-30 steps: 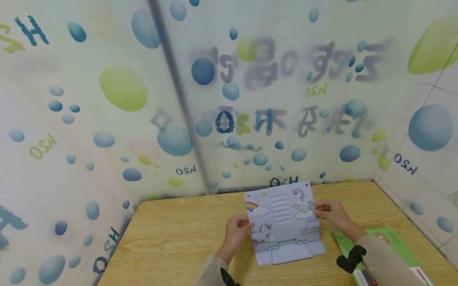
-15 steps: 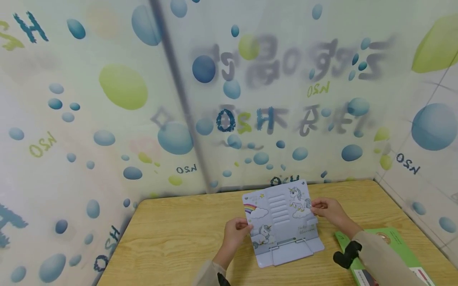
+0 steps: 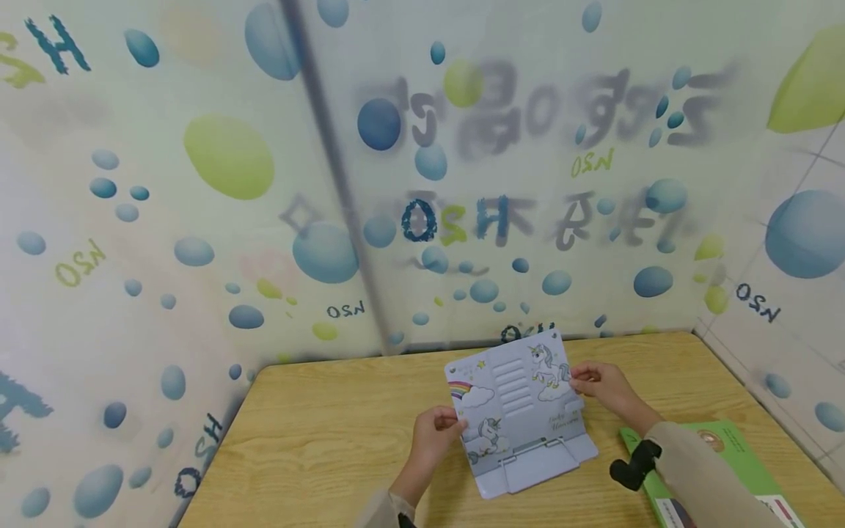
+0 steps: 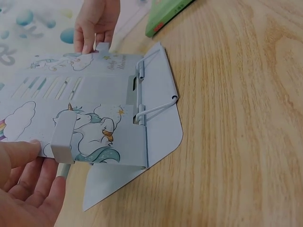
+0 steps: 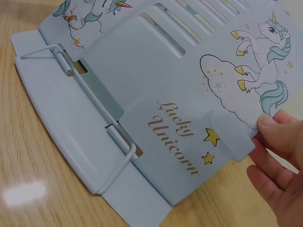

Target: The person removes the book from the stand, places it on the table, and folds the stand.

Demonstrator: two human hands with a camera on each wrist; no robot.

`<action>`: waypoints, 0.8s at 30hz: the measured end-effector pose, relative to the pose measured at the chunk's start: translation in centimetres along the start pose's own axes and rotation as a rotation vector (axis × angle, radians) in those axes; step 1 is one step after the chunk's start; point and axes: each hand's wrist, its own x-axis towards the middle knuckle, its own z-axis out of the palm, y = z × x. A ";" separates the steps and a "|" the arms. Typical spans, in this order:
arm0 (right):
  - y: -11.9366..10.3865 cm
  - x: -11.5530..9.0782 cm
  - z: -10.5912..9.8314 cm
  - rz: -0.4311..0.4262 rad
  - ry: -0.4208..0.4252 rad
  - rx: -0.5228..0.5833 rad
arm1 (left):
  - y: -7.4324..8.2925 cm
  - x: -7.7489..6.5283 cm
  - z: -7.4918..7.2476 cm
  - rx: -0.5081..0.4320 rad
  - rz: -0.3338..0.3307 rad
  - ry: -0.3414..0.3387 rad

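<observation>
A pale book stand (image 3: pixel 515 403) printed with unicorns, clouds and a rainbow stands tilted on the wooden table. Its base plate and wire page holder (image 5: pixel 90 90) face the near side. My left hand (image 3: pixel 432 438) pinches the stand's left edge, thumb on the front and fingers behind, as the left wrist view shows beside a small side clip (image 4: pixel 64 137). On the opposite edge my right hand (image 3: pixel 610 392) pinches the panel near the other clip (image 5: pixel 232 135), with the thumb in front. The back of the stand is mostly hidden.
A green book (image 3: pixel 722 455) lies on the table (image 3: pixel 317 440) at the right, partly under the right forearm. Behind the table rises a pale wall curtain (image 3: pixel 218 242) with blue and green drops.
The stand has turned slightly, its right side swinging back and its top moving a little to the left. Both hands keep their hold and shift with it.
</observation>
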 end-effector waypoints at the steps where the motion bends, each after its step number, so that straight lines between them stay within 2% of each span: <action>1: 0.0 0.1 0.0 -0.008 -0.004 -0.005 | 0.0 0.0 0.0 -0.006 0.002 0.001; 12: -0.3 0.5 0.4 0.038 -0.006 0.002 | -0.4 -0.8 0.1 -0.068 0.026 0.000; 17: -0.1 0.8 0.5 0.040 -0.008 0.011 | -0.5 -1.2 0.1 -0.081 0.046 0.000; 24: 0.0 1.1 0.7 0.030 -0.009 0.005 | -0.5 -1.5 0.2 -0.093 0.035 -0.011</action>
